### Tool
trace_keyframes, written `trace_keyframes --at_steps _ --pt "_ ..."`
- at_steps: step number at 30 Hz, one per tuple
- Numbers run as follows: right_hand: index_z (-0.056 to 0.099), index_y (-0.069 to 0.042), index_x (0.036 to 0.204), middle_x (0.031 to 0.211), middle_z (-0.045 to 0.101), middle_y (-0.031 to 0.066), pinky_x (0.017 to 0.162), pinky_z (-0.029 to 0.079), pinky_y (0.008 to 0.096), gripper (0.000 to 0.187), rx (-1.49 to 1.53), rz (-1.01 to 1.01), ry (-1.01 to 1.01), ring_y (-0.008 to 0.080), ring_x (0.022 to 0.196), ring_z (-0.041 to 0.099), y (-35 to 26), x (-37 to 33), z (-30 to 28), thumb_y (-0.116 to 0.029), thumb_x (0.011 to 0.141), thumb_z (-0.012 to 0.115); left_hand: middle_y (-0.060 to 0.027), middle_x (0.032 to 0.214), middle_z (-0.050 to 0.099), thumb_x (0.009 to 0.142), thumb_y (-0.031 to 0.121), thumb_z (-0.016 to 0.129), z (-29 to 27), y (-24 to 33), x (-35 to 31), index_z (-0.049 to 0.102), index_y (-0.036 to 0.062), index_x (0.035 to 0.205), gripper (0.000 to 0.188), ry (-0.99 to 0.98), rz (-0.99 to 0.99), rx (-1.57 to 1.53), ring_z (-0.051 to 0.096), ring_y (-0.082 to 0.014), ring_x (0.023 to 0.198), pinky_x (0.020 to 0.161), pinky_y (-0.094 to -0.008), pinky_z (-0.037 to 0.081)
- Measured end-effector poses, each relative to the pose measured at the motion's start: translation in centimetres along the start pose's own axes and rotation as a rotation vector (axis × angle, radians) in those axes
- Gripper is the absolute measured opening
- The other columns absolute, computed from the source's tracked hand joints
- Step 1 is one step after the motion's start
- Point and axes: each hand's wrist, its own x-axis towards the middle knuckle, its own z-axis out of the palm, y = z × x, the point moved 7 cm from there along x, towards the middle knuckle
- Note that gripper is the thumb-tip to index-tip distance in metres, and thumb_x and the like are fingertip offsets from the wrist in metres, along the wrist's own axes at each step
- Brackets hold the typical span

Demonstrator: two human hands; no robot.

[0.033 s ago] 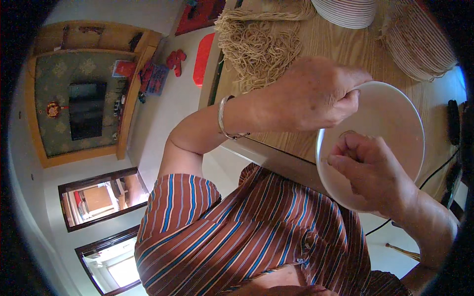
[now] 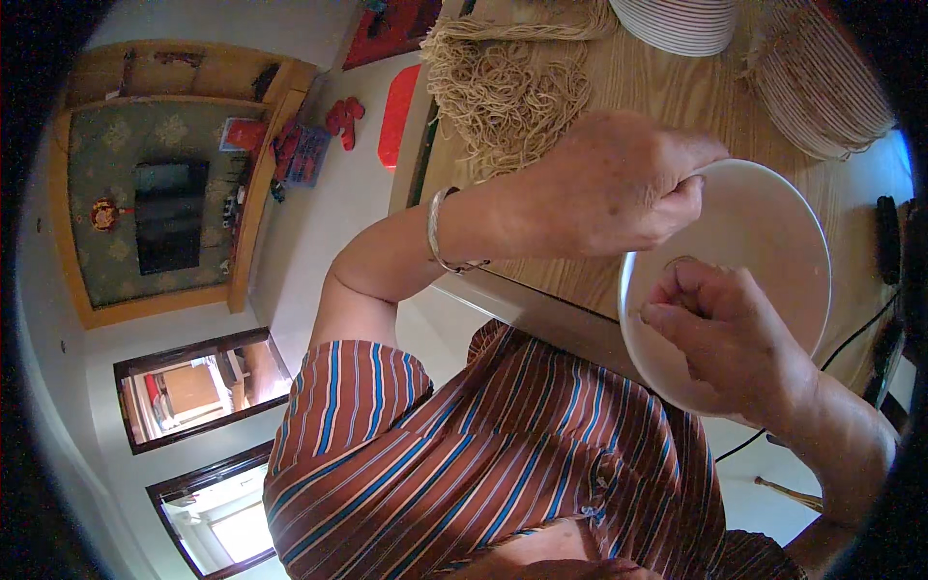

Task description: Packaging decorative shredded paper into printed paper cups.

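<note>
A round white dish (image 2: 773, 222) is tilted up at the table's front edge, its pale inner face showing. My left hand (image 2: 619, 188), with a silver bracelet at the wrist, is closed at the dish's upper left rim; its fingertips are partly hidden. Over the inside of the dish, my right hand (image 2: 730, 333) is closed with the fingers curled in a pinch. A thin dark strand seems to loop by these fingers, too fine to name. Beyond my left hand lies a heap of tan cord (image 2: 512, 92) on the wooden table (image 2: 667, 87).
A stack of white round dishes (image 2: 677, 24) stands at the far side. Right of it is a second stack of rims with tan cord (image 2: 822, 87). A black cable (image 2: 860, 333) and dark objects lie at the right edge. A television (image 2: 172, 217) is on the left wall.
</note>
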Motion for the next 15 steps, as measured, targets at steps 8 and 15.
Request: trace_keyframes --at_steps 8,15 --pt "0.059 0.000 0.086 0.074 0.056 -0.0022 0.060 0.042 0.0226 0.010 -0.070 0.041 -0.016 0.0036 0.070 0.048 -0.44 -0.07 -0.06 -0.009 0.089 0.059 -0.0169 0.075 0.064 0.084 0.014 0.057 -0.13 0.03 0.06 0.064 0.0082 0.110 0.028 -0.001 -0.021 0.000 0.066 -0.0293 0.064 0.058 -0.0354 0.052" --pt "0.059 0.000 0.084 0.072 0.056 -0.0009 0.061 0.043 0.0236 0.009 -0.031 -0.011 -0.035 0.0045 0.069 0.048 -0.38 -0.09 0.30 -0.008 0.086 0.062 -0.0170 0.075 0.064 0.083 0.014 0.057 -0.20 -0.02 0.15 0.065 0.0079 0.109 0.028 -0.004 -0.006 0.029 0.065 -0.0306 0.063 0.057 -0.0361 0.051"
